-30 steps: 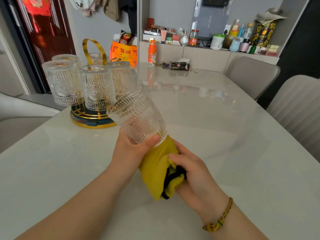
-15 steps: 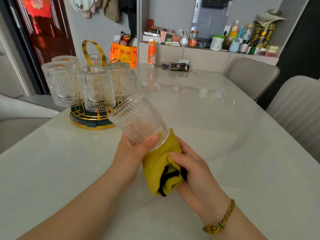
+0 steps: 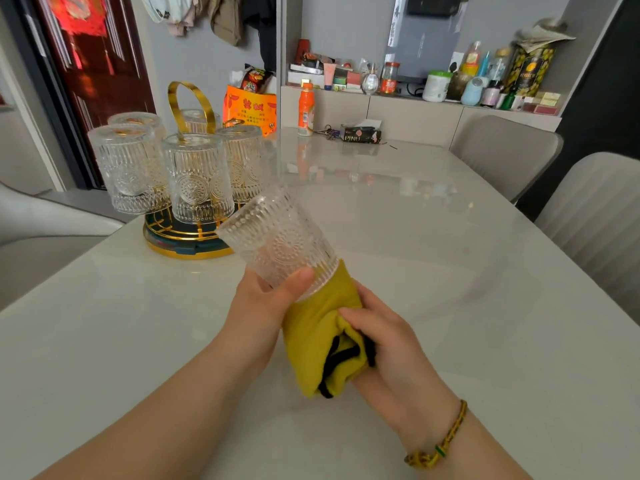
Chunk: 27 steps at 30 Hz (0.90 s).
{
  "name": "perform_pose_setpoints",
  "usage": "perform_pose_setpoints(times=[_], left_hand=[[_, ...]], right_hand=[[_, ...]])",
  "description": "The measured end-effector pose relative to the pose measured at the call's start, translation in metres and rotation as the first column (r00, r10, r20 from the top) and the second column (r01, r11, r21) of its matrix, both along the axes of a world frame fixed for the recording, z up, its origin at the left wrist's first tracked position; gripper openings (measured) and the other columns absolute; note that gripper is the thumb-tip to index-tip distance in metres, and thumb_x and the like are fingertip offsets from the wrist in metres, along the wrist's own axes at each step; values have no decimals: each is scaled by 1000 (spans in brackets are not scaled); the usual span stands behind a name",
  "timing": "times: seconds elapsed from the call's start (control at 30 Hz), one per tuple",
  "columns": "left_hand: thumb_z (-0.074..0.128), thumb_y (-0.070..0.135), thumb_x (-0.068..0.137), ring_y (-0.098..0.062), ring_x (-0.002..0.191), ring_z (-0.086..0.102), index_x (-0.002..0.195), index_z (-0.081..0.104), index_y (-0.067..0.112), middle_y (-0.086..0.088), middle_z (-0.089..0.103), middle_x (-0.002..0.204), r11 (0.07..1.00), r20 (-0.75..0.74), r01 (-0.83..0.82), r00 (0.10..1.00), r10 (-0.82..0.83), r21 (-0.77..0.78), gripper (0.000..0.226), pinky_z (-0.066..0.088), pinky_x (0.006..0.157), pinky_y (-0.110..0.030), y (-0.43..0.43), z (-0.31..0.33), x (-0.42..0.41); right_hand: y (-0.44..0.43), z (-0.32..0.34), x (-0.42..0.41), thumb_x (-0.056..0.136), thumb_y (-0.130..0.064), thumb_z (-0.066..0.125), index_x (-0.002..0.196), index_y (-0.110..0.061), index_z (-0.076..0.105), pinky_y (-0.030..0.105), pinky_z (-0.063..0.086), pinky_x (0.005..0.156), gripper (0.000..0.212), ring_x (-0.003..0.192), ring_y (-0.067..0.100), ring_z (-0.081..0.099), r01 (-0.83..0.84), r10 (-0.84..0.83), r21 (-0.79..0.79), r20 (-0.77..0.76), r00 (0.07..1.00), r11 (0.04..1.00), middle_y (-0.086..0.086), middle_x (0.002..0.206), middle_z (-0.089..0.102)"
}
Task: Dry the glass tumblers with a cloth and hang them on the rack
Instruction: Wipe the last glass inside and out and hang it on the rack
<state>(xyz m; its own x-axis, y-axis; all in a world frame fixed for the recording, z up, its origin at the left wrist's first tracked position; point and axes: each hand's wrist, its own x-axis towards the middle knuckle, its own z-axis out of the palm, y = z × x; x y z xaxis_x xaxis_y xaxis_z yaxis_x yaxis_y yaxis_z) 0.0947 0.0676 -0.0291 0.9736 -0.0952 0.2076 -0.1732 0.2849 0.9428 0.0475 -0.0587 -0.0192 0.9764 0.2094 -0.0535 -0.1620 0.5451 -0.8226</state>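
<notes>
My left hand (image 3: pixel 268 299) grips an embossed glass tumbler (image 3: pixel 277 242) near its rim, base tilted up and away towards the rack. A yellow cloth with black trim (image 3: pixel 323 336) is stuffed into the tumbler's mouth, and my right hand (image 3: pixel 384 344) clutches the bunched end of it. The gold wire rack (image 3: pixel 188 242) with a hoop handle stands at the table's left and carries several upside-down tumblers (image 3: pixel 195 180).
The glossy white table (image 3: pixel 415 271) stretches ahead. An orange bottle (image 3: pixel 306 110), keys and a tissue pack (image 3: pixel 360 133) lie at its far edge. Two grey chairs (image 3: pixel 505 150) stand on the right. A cluttered shelf runs along the back wall.
The tumbler has turned slightly in my left hand and dropped a little, and the cloth has shifted in my right hand's grip.
</notes>
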Motion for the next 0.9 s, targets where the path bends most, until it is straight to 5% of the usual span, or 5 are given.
perform_pose_setpoints(times=[0.07,0.17,0.37,0.57,0.9], left_hand=[[81,40,44,-21,100,66,114,56,17,-2,70,104,999,-25,-3,1000,2,-46,77,57,74,-28,5,1,3],[84,56,36,-19,107,63,126,51,17,-3,66,116,997,-47,28,998,-32,-79,104,54,86,-31,8,3,4],[85,53,30,-12,102,65,121,52,18,4,70,109,995,-46,67,996,-71,-78,103,54,84,-24,5,6,-4],[73,37,45,-22,108,61,120,54,15,-5,67,113,998,-47,-53,997,55,37,81,44,99,-42,17,17,-10],[83,22,49,-22,96,62,127,39,11,-1,61,104,907,43,-293,955,294,303,90,49,86,-34,106,96,12]], right_hand=[[0,0,-2,60,-7,50,112,-8,60,30,55,70,53,82,25,66,-61,61,-9,13,998,998,16,96,69],[-7,7,-3,53,-10,62,90,-12,73,30,57,60,38,75,23,69,-63,60,64,43,997,996,13,87,72],[-23,6,5,13,-34,85,72,-18,75,28,54,48,62,57,20,67,81,-89,109,70,994,991,7,66,71],[-21,-2,9,81,-7,43,95,-12,65,29,54,51,27,59,20,66,225,-226,79,2,974,971,10,73,69],[24,3,51,84,1,37,122,8,46,21,47,41,40,53,22,59,253,-251,12,-71,965,967,16,79,56]])
